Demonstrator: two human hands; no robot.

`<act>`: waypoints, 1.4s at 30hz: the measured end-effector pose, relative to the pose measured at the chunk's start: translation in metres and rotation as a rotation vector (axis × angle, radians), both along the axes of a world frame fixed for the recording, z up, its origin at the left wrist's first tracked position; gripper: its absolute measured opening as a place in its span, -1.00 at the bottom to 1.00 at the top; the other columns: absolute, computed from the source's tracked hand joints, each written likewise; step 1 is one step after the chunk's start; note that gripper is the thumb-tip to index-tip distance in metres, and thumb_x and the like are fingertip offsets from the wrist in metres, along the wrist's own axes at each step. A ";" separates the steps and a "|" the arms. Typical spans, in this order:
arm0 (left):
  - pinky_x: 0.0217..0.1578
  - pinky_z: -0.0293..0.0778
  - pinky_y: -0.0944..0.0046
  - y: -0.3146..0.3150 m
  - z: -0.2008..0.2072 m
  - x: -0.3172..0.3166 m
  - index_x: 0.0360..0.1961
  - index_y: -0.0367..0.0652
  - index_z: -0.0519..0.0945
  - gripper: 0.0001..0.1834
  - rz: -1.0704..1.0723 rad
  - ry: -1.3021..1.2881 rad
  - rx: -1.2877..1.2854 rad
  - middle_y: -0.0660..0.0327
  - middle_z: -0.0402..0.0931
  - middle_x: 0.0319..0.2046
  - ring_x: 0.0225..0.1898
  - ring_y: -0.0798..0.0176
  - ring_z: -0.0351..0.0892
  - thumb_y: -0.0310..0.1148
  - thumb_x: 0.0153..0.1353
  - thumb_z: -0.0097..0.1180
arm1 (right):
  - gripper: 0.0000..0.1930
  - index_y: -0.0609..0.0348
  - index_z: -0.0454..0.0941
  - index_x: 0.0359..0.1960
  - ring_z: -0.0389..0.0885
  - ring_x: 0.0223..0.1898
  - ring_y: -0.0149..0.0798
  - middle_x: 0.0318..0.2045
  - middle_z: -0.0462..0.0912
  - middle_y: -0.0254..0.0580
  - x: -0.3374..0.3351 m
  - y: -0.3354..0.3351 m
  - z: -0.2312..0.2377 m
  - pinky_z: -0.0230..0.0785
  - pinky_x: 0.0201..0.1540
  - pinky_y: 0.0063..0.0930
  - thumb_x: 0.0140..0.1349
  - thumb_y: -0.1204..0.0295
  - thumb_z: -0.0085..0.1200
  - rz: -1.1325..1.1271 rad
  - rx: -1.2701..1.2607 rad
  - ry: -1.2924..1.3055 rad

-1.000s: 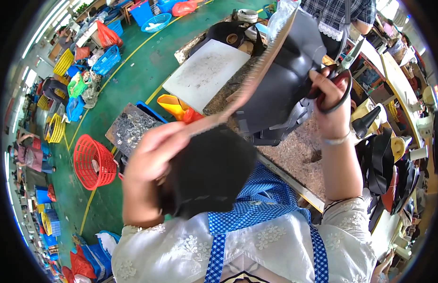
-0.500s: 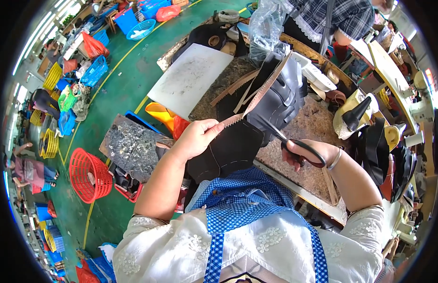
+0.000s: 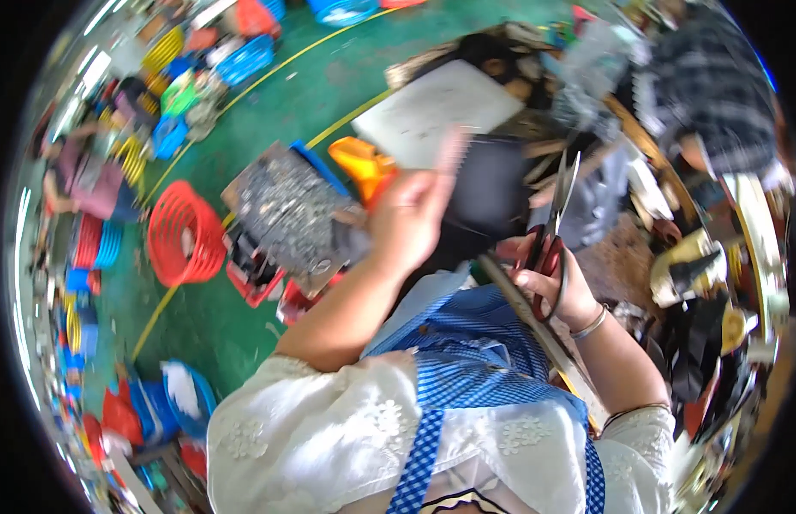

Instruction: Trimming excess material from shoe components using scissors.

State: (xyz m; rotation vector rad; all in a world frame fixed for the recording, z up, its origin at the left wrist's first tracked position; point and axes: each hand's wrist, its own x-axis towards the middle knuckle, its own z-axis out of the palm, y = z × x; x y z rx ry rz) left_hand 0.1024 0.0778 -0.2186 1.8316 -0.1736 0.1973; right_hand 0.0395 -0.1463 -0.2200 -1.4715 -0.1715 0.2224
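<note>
My left hand (image 3: 406, 218), smeared by motion, is closed in a pinch above the work table. From its fingers stands a short pinkish-brown strip (image 3: 454, 154), blurred, with what looks like a toothed edge. My right hand (image 3: 569, 287) grips black-handled scissors (image 3: 563, 197) by the loops, the blades pointing up and away and slightly apart. Between and beyond the hands lies a black sheet piece (image 3: 492, 184), leather-like, partly hidden by my left hand. Grey moulded-looking pieces (image 3: 599, 201) lie behind the scissors.
A white board (image 3: 436, 107) lies at the table's far left. On the left are a scrap-covered stand (image 3: 291, 218), an orange-yellow object (image 3: 361, 167) and a red basket (image 3: 184, 236). A person in a checked shirt (image 3: 715, 86) works at the far right, near a clear plastic bag (image 3: 595, 68).
The view has swung left. My left hand has drawn away from the scissors with a short strip; the long strip no longer runs between them. The scissors have turned to point upward.
</note>
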 end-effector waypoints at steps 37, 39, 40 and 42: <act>-0.08 0.43 0.36 0.132 0.016 -0.110 0.01 -0.22 0.51 -0.66 -0.408 0.400 -0.418 0.27 0.54 -0.10 -0.14 0.38 0.54 -0.29 0.27 0.03 | -0.75 0.30 0.58 -0.22 0.63 -0.20 -0.22 -0.25 0.65 -0.10 0.010 -0.035 0.211 0.45 -0.03 -0.44 0.01 0.59 0.10 -0.258 0.282 -0.253; -0.14 0.41 0.39 0.142 0.040 -0.110 -0.06 -0.26 0.53 -0.71 -0.669 0.337 -0.302 0.35 0.55 -0.23 -0.19 0.47 0.47 -0.32 0.27 0.05 | -0.73 0.30 0.57 -0.22 0.64 -0.24 -0.18 -0.27 0.64 -0.09 0.009 -0.066 0.192 0.50 -0.07 -0.38 -0.04 0.64 0.10 -0.365 0.316 -0.141; -0.17 0.41 0.40 0.148 0.047 -0.110 -0.07 -0.27 0.53 -0.72 -0.809 0.277 -0.101 0.36 0.55 -0.27 -0.22 0.49 0.45 -0.33 0.28 0.04 | -0.74 0.29 0.58 -0.26 0.64 -0.28 -0.17 -0.31 0.64 -0.09 0.009 -0.080 0.186 0.53 -0.11 -0.37 -0.07 0.67 0.11 -0.345 0.356 -0.087; -0.23 0.39 0.44 0.135 0.068 -0.121 -0.07 -0.27 0.51 -0.72 -0.777 0.390 0.099 0.38 0.53 -0.30 -0.25 0.53 0.40 -0.34 0.26 0.06 | -0.70 0.28 0.56 -0.22 0.65 -0.29 -0.14 -0.33 0.65 -0.09 -0.006 -0.064 0.192 0.54 -0.14 -0.33 -0.07 0.68 0.08 -0.320 0.313 -0.150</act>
